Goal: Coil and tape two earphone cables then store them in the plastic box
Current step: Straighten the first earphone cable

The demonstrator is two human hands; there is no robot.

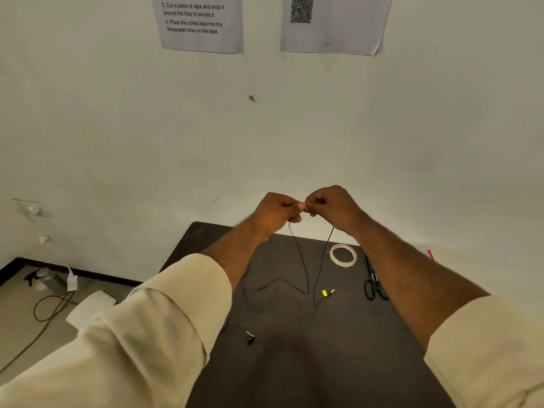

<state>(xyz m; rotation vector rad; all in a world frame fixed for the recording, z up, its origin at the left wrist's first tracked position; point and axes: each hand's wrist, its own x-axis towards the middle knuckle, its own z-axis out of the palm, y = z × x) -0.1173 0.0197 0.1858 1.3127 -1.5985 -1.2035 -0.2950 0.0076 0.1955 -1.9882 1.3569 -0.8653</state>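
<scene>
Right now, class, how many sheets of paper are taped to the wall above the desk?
2. A sheet with printed instructions hangs upper left of centre; a sheet with a QR code hangs to its right. The frame's top edge cuts off both, so more may hang out of view.
</scene>
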